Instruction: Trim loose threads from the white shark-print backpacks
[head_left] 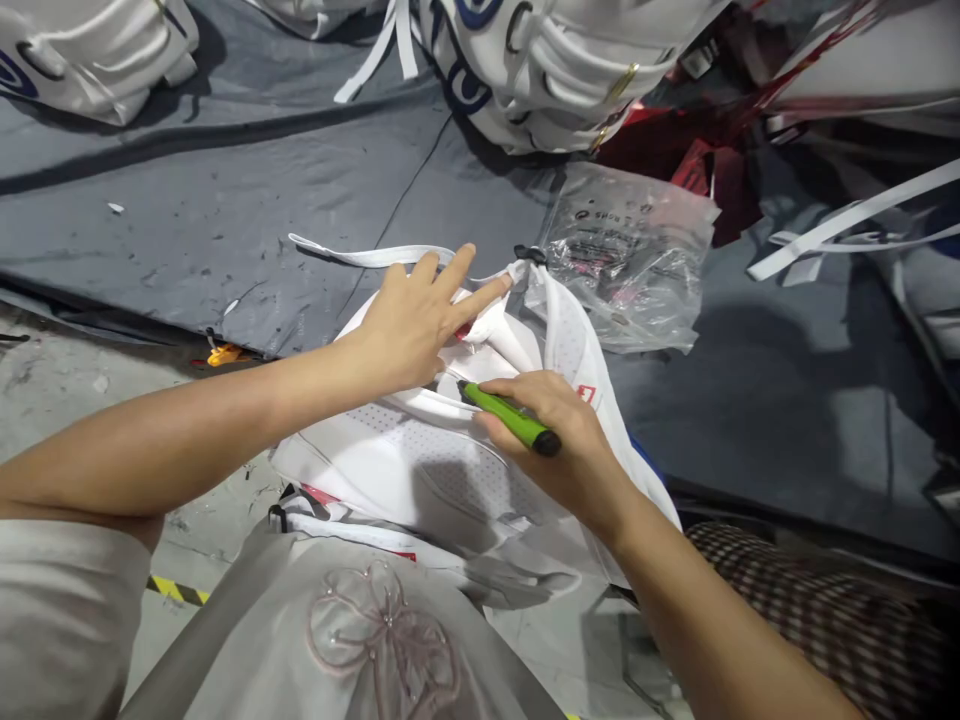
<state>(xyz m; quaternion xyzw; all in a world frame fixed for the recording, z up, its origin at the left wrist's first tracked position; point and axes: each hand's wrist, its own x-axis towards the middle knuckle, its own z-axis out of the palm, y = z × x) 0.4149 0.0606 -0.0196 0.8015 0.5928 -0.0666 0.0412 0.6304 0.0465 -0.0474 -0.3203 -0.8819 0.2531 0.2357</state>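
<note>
Grips a green pen (510, 415) in the right hand (555, 420), between thumb and bent fingers, slanted along its length from a dark tip at upper left to a black end at lower right. Points that tip toward the left hand (412, 325), just beside it and over the rim of a white bag (442, 460); cannot tell about contact between tip and cloth. Spreads the left hand palm down across the bag's upper part, with fingers fanned out toward a black buckle (530, 254), closed around nothing in sight, and with the thumb mostly hidden. Has the bag directly under both hands, between the grey table (292, 200) and a pale shirt (277, 640). Shows pale folds and a small red patch (463, 330) in the bag's opening, near the left forefinger. Beyond the right hand, on the table, shows a clear printed plastic bag (637, 235), with dark and reddish contents or print, too unclear to name.
</note>
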